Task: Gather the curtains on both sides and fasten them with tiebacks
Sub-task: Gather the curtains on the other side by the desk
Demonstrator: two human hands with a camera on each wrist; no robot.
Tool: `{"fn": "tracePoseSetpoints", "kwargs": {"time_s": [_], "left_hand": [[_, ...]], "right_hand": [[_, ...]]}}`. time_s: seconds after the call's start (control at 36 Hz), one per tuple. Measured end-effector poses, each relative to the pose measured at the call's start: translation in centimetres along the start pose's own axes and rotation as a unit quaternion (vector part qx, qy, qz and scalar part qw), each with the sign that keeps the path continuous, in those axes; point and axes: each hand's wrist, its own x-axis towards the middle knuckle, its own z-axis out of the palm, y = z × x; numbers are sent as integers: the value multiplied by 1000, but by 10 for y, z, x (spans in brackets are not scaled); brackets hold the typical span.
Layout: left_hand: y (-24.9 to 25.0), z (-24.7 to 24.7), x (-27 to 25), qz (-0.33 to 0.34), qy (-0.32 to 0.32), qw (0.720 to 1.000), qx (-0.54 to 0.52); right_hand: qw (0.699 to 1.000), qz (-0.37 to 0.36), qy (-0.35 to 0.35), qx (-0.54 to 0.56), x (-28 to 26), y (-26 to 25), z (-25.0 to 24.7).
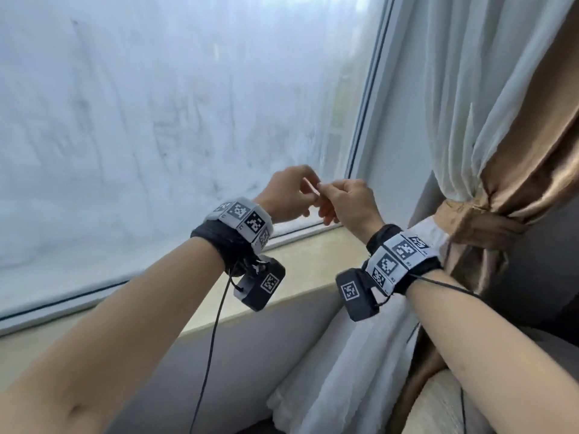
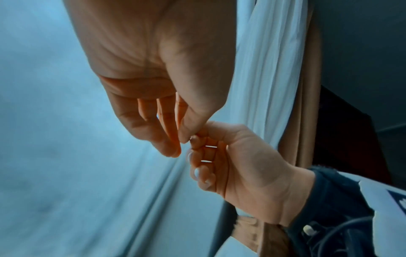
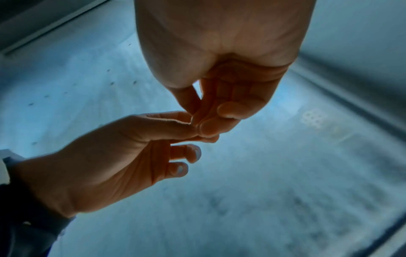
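Both hands meet fingertip to fingertip, left hand and right hand curled, grasping nothing visible; the tied curtain hangs just right, nearer the right.

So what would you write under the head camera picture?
Both hands meet fingertip to fingertip at the window; the brown curtain hangs tied back.

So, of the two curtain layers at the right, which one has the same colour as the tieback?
The outer tan curtain matches the tan tieback. The inner sheer curtain, nearer the window, is white.
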Motion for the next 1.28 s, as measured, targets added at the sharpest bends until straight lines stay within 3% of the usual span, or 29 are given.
{"fn": "tracePoseSetpoints", "kwargs": {"time_s": [0.28, 0.47, 0.64, 0.97, 1.28], "left_hand": [[-79, -190, -207, -144, 154, 975, 65], [-108, -315, -407, -254, 283, 918, 115], [-103, -396, -570, -323, 407, 839, 160], [-92, -485, -799, -417, 605, 649, 197], [-111, -610, -960, -468, 660, 539, 236]], "right_hand": [[976, -74, -200, 43, -79, -105, 242], [922, -138, -352, 83, -192, -198, 425], [849, -189, -477, 129, -308, -281, 546], [731, -245, -609, 184, -500, -393, 709], [635, -307, -684, 186, -624, -506, 870]]}}
